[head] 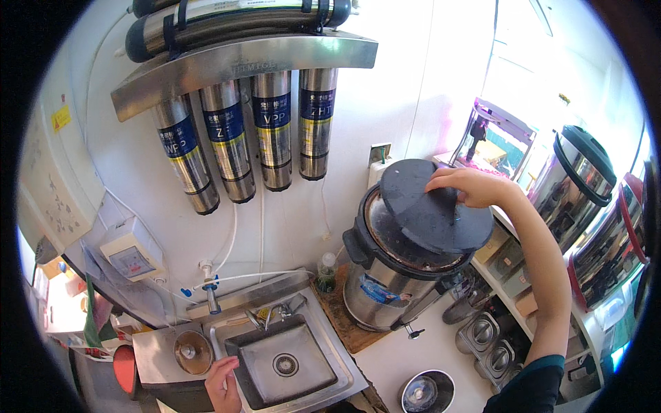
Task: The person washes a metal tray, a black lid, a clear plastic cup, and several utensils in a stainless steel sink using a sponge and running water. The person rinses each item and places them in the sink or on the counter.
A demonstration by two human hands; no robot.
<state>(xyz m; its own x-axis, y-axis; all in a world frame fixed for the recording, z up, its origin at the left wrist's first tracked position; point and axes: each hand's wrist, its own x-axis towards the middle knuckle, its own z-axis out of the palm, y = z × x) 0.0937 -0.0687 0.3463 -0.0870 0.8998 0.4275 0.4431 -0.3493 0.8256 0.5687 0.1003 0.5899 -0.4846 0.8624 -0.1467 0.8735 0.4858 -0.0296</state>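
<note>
My right hand [467, 186] grips the raised handle of a round black lid [413, 199]. The lid is tilted over a stainless steel urn [377, 289] and leaves the left part of its dark mouth uncovered. A black side handle [355, 245] and a small tap [413, 333] show on the urn. Over the left front edge of a steel sink [289, 356], my left hand [224, 384] is raised with its fingers slightly curled and nothing seen in it. The urn stands on a brown wooden board [338, 315].
Several steel water filter cylinders [273, 134] hang on the wall. A steel pot [428, 392] stands at the front, with lidded steel containers [483, 330] to its right. More urns [573, 175] are at far right. A small bottle [327, 271] stands left of the urn.
</note>
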